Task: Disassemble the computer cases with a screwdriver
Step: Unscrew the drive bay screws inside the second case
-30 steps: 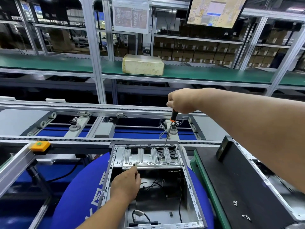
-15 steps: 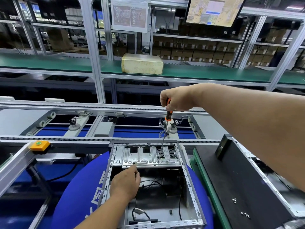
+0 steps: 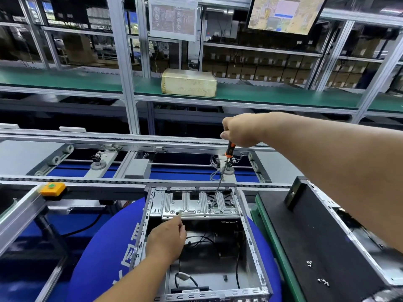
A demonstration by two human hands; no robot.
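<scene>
Head view, case: the open computer case (image 3: pixel 250 240) sits on a round blue mat (image 3: pixel 96 258), just in front of the conveyor rails (image 3: pixel 87 179); its side is off and the cables inside show.
Head view, bracket: a silver drive bracket (image 3: pixel 192 203) spans the far end of the case, and this looks like the part being freed.
Head view, right hand: the right hand (image 3: pixel 239 131) is closed round the top of the screwdriver (image 3: pixel 218 184), fingers wrapped on the orange-and-black handle.
Head view, tip: the long shaft runs down and slightly leftward, and the tip meets the bracket near its right front edge; the screw itself is too small to make out.
Head view, left hand: the left hand (image 3: pixel 168 238) reaches to the bracket's front edge, fingertips pinching what looks like a small screw or stud there; I cannot tell exactly what.
Head view, doing it well: judging by the tilt, bring the shaft more upright over the screw, press down firmly while turning, and let the left hand steady the bracket so the tip does not skip out.
Head view, risk: a slipping tip could drop into the cables below.
Head view, spare parts: loose screws (image 3: pixel 322 282) lie on the black panel (image 3: pixel 316 247) to the right; a freed screw probably belongs with them.
Head view, background: a beige box (image 3: pixel 189 82) rests on the green shelf (image 3: pixel 65 80) beyond.
</scene>
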